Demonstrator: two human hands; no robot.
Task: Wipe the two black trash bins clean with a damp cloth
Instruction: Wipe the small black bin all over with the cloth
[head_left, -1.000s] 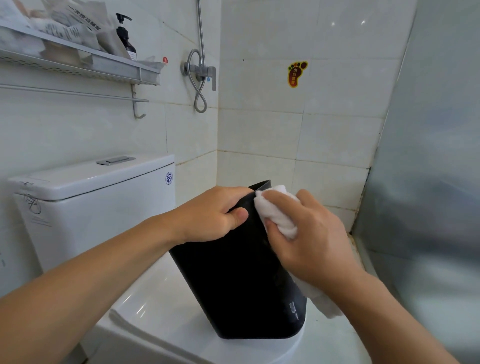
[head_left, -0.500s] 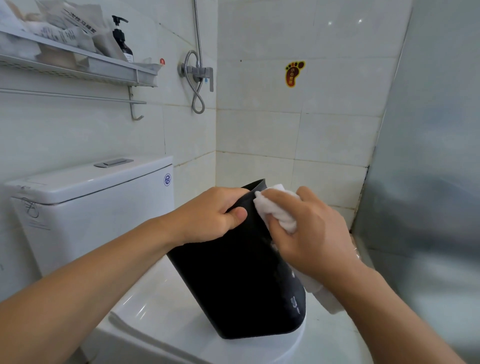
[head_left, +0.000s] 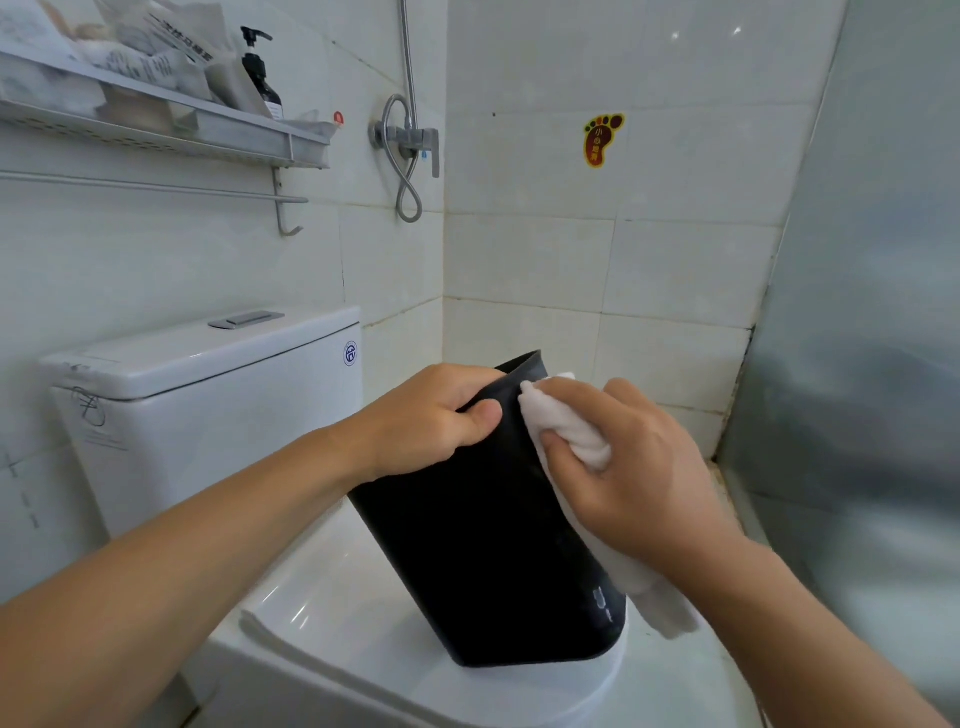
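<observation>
Left hand (head_left: 431, 421) fingers gripping tilted black bin (head_left: 493, 561) rim on toilet lid (head_left: 332, 618); right hand (head_left: 623, 467) fingers pinching white cloth (head_left: 566, 431), pressing it on bin's right side.

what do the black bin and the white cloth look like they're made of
The black bin looks like thin moulded plastic with a matte finish: smooth seamless walls, dull sheen, thin rim. The white cloth, bunched in the right hand, looks like soft nonwoven or microfibre fabric, judging by its fuzzy folds; which one is unclear.
</observation>
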